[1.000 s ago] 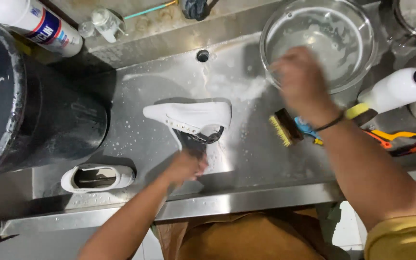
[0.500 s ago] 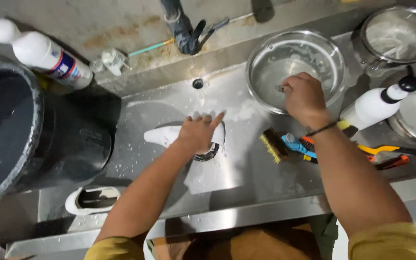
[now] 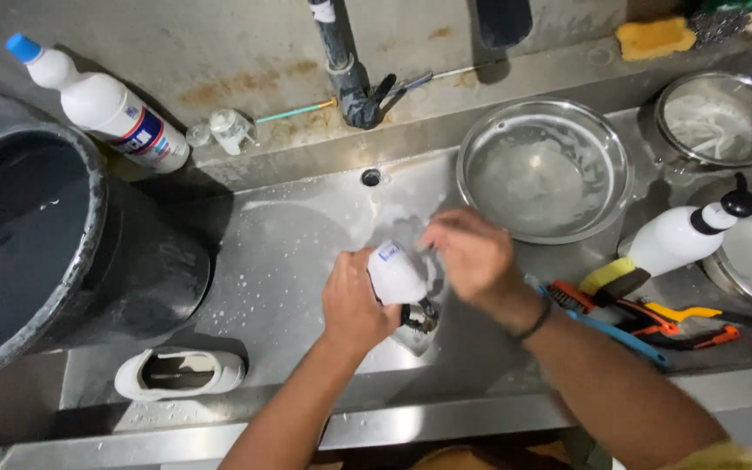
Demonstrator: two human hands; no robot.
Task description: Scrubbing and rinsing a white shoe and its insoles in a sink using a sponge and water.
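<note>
I've got the white shoe up off the wet steel sink, lifted over the middle of the basin, and my left hand is wrapped round its underside with the fingers curled shut on it. My right hand is bent in over the top of the shoe, fingers partly closed against it; whether it pinches anything besides the shoe I cannot tell from here. I'd judge this shoe light but soaked and soapy, so slippery on the smooth upper, soft through the sides and stiffer at the sole; the sole edge and heel look like the safest places to grip. Its mate, the second white shoe, lies on its own at the front left of the basin. On the back ledge to the left a white bottle with a blue cap lies tilted, carrying a label in blue, red and white. At the right stands a white spray bottle with a black top, just beside coloured brushes. A steel bowl holds foamy water, and a big black bucket sits at far left.
</note>
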